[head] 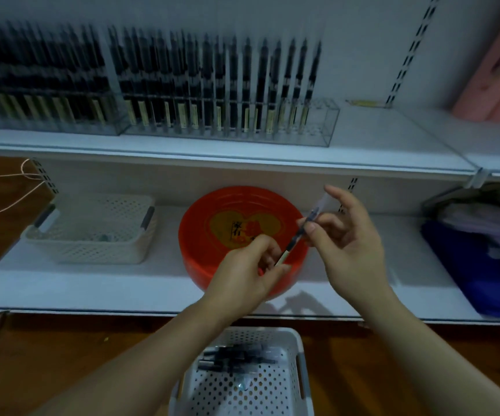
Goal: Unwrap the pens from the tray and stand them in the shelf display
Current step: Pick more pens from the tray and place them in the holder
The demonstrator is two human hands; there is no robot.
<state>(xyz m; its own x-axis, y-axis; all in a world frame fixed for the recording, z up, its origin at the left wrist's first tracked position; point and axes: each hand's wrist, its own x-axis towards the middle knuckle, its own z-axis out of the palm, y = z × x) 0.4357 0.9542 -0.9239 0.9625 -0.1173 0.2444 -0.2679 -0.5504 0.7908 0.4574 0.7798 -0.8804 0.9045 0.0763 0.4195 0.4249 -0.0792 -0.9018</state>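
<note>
At six o'clock the white basket (298, 349) held wrapped pens. Above it my left hand (247, 265) pinched the pen (299, 232) low while my right hand (348, 235) pinched its clear sleeve (322, 202); pulling straight along the barrel seemed best. At twelve o'clock stood the display (327, 121).

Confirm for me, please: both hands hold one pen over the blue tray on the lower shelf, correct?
Not quite. In the head view the tray is red, not blue. The rest holds: the left hand and the right hand both hold one pen over it on the lower shelf.
</note>
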